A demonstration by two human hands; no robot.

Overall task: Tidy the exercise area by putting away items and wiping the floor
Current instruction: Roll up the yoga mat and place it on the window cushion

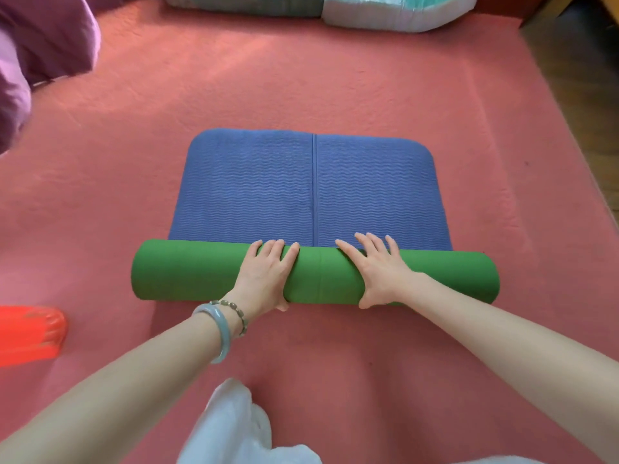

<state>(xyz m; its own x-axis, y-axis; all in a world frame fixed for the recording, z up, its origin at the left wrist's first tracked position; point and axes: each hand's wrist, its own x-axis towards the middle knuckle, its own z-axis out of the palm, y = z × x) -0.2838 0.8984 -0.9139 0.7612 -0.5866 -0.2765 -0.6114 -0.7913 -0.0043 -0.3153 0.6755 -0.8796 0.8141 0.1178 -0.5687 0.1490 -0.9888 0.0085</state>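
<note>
An exercise mat lies on the pink carpet, partly rolled up. The rolled part is a thick green roll lying crosswise in front of me. The flat part beyond it shows a blue ribbed face with a centre line. My left hand rests on top of the roll left of its middle, fingers straight over the far side and thumb on the near side. Just right of the middle, my right hand presses the roll the same way with spread fingers.
An orange-red plastic object lies at the left edge. Purple fabric bulges at the top left. Pale cushions line the far edge of the carpet. Wooden floor shows at the right. White cloth covers my knees.
</note>
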